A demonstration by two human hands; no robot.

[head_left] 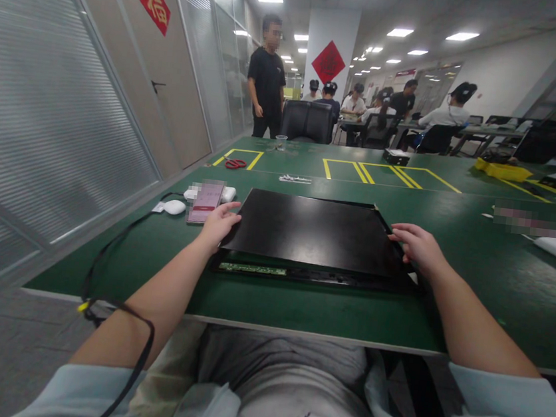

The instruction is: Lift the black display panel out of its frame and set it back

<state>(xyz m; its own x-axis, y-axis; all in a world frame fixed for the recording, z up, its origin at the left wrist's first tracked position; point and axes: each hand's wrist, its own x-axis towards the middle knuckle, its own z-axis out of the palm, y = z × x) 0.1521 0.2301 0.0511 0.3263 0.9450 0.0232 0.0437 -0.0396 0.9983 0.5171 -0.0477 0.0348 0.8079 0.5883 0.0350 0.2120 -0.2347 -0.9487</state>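
Observation:
A flat black display panel lies on the green table right in front of me, a narrow green circuit strip showing along its near edge. My left hand grips the panel's left edge, fingers curled over it. My right hand holds the right edge the same way.
A pink phone and white earbud cases lie left of the panel, with a black cable trailing off the table edge. Red scissors, a clear cup and a yellow tray sit farther back. People sit and stand beyond.

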